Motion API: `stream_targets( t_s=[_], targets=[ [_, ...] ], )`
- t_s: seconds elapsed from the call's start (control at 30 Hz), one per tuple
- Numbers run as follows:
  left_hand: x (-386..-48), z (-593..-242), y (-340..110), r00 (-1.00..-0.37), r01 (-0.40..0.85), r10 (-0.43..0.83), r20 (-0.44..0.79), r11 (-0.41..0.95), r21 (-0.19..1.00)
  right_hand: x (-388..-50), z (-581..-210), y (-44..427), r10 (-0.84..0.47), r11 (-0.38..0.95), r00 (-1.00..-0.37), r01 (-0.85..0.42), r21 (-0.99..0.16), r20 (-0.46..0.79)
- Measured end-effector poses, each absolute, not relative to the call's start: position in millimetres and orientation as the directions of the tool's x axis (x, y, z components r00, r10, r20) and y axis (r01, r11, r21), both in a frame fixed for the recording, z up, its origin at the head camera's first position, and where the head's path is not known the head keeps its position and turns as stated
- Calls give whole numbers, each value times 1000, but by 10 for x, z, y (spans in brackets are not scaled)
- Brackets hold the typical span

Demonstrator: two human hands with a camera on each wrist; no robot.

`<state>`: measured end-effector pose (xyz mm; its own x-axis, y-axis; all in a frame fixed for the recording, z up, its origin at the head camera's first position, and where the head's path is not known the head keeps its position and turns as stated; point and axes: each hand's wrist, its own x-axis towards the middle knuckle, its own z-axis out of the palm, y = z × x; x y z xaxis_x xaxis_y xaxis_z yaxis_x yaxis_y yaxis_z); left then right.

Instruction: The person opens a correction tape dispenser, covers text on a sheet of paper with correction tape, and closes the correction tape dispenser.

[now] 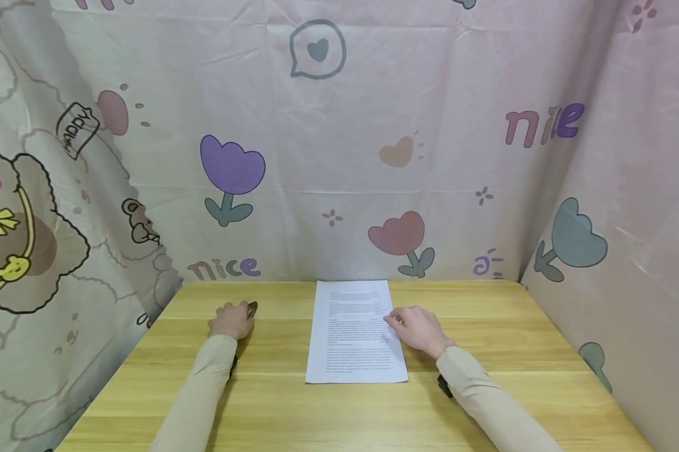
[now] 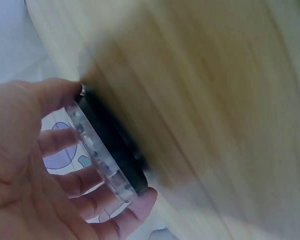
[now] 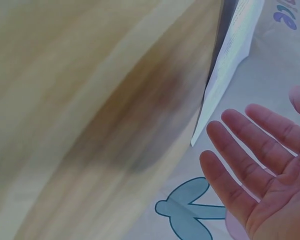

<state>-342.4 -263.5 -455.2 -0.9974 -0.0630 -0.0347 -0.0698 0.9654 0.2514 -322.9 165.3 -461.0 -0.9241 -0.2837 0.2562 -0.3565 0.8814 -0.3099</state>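
Printed text (image 1: 357, 333) too small; sleeves (image 1: 200, 389) cropped

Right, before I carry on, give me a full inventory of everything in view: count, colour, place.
Table: one, yellowish wood, lower half of the head view.
Printed sheet: one visible, white with dark text, on the table.
Held object: one, dark with a clear side, left of the sheet; type unclear.
Patterned cloth: piece count unclear, pale with coloured prints, behind and beside the table.
Wrist devices: two, dark, one per wrist.
Sleeves: two, beige, one per arm.
Left hand: one, bare, left of the sheet, gripping the held object.
Right hand: one, bare, at the sheet's right edge; contact unclear.
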Motion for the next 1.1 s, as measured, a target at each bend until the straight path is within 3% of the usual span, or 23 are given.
stream_targets(
  t_s=[0.43,0.73,1.1],
  targets=[
    [-3485,-4545,-2512,-1000,8,2,21,951,310,-3221,-4613,1631,-271,875,-934,-339,-344,231],
    [-3542,-4530,-2326,-994,93,40,102,804,587,-3224,-4591,1599,-275,873,-933,-343,-346,231],
    [-3522,-4493,-2130,-993,105,23,120,667,737,-3231,-4609,1590,-285,874,-930,-352,-336,233]
  ],
)
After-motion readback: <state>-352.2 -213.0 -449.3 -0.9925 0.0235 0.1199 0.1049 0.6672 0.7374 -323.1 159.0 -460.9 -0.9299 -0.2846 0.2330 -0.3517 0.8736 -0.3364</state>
